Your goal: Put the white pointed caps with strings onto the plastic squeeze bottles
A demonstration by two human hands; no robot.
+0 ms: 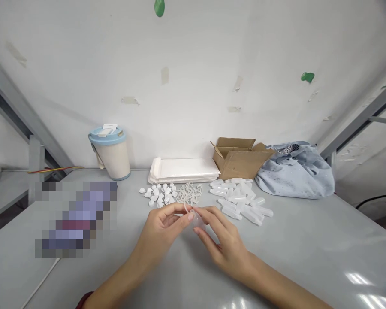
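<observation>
A small translucent plastic bottle [197, 221] is held between the fingertips of my right hand [225, 242], tilted above the table. My left hand [167, 227] pinches a thin white loop [186, 208] at the bottle's upper end. Fingers cover the bottle's neck, so how the loop sits there cannot be seen. Just beyond my hands lie a pile of small white caps [160, 195] and a tangle of white loops [189, 194]. To their right, several more translucent bottles [239, 199] are heaped on the grey table [309, 240].
Against the wall stand a cream tumbler with a blue lid [112, 156], a stack of white padded envelopes [186, 168], an open cardboard box [241, 165] and a light blue cloth bundle [296, 174]. A pixelated purple object [80, 214] lies left, with a white cable [41, 283] near it.
</observation>
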